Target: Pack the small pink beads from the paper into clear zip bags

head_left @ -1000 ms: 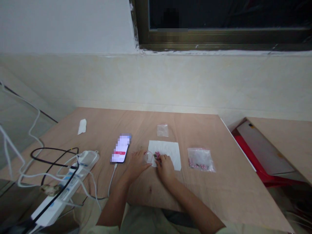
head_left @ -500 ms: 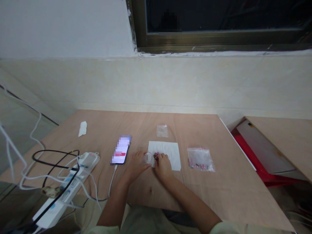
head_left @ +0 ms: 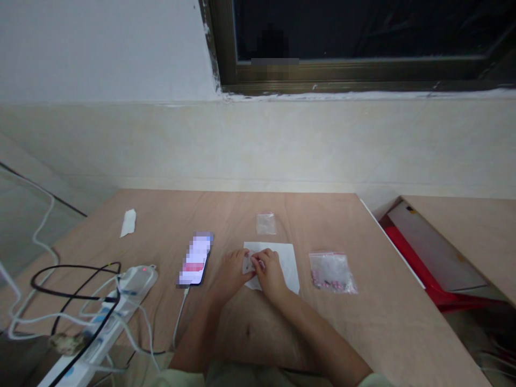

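Note:
My left hand and my right hand meet over the near left corner of a white paper sheet on the wooden table. Between their fingertips is a small clear plastic bag; both hands pinch it. Small pink pieces that lay on the sheet are hidden behind my fingers. A clear bag of pink pieces lies to the right of my right hand. A small empty clear bag lies beyond the sheet.
A phone with a lit screen lies left of my left hand, on a white charging cable. A white power strip with black and white cords sits at the left edge. A folded white tissue lies far left. Red furniture stands right of the table.
The camera tilted down slightly. My hands closed together over the sheet's corner, and the clear bag now sits between both hands' fingertips, covering the pink pieces.

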The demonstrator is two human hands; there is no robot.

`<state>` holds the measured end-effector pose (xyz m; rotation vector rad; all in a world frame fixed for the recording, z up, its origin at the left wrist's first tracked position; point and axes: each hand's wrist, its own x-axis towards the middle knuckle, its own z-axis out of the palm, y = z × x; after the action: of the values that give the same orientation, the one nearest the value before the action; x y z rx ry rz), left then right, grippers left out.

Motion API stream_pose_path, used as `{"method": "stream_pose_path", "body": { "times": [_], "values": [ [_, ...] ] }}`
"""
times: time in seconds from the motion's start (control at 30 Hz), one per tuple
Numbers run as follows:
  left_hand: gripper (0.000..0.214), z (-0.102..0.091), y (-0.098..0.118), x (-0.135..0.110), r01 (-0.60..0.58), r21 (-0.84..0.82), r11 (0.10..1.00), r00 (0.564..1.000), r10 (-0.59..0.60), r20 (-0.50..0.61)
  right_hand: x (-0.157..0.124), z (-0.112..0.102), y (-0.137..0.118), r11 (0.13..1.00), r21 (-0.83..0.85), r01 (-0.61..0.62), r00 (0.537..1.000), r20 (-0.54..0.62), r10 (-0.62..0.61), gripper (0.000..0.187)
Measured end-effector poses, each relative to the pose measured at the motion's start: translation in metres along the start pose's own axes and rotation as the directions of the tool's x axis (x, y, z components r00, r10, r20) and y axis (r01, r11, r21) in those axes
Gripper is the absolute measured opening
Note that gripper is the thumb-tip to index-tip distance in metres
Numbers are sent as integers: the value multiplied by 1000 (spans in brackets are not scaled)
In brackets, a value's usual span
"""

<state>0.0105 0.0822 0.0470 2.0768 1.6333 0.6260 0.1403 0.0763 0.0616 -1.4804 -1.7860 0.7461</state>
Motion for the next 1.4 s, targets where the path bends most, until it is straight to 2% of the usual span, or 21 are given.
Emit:
{"method": "stream_pose_path", "body": {
  "times": [0.13, 0.27, 0.37, 0.47, 0.57, 0.67, 0.77, 0.9, 1.0, 1.13, 1.4],
  "values": [
    [39, 3, 3, -4, 49, -111, 993, 998, -54, -44, -11, -2, -3, 999, 42, -2, 999, -33, 3, 14],
    [43, -6, 11, -15, 80, -275, 958, 992, -102, -69, -18, -8, 5, 990, 138, -11, 999, -38, 17, 13],
    [32, -17, 18, -22, 148, -473, 868, 987, -161, 13, -22, -18, 10, 974, 225, -36, 998, -42, 46, 15],
    [21, -25, 23, -24, 169, -577, 799, 986, -143, 90, -26, -27, 13, 947, 313, -71, 996, -29, 84, 17],
    [19, -29, 28, -26, 139, -575, 806, 990, -116, 77, -29, -34, 14, 908, 399, -129, 986, -41, 159, 19],
    [20, -31, 33, -27, 135, -560, 818, 991, -112, 76, -29, -38, 14, 897, 406, -177, 979, -23, 203, 21],
    [20, -32, 34, -28, 77, -494, 866, 997, -73, 27, -29, -42, 12, 924, 339, -180, 981, -7, 194, 22],
    [17, -34, 32, -24, -17, -400, 916, 1000, 15, -8, -27, -46, 7, 960, 246, -137, 984, -76, 160, 21],
    [15, -36, 32, -18, -53, -350, 935, 999, 50, -16, -23, -46, 6, 958, 260, -117, 985, -91, 145, 21],
    [11, -38, 35, -12, -87, -301, 950, 994, 65, -83, -17, -41, 8, 937, 338, -87, 994, -32, 104, 20],
    [15, -33, 45, -10, -107, -354, 929, 992, 121, 19, -15, -37, 4, 944, 317, -94, 992, -55, 117, 20]
  ]
}}
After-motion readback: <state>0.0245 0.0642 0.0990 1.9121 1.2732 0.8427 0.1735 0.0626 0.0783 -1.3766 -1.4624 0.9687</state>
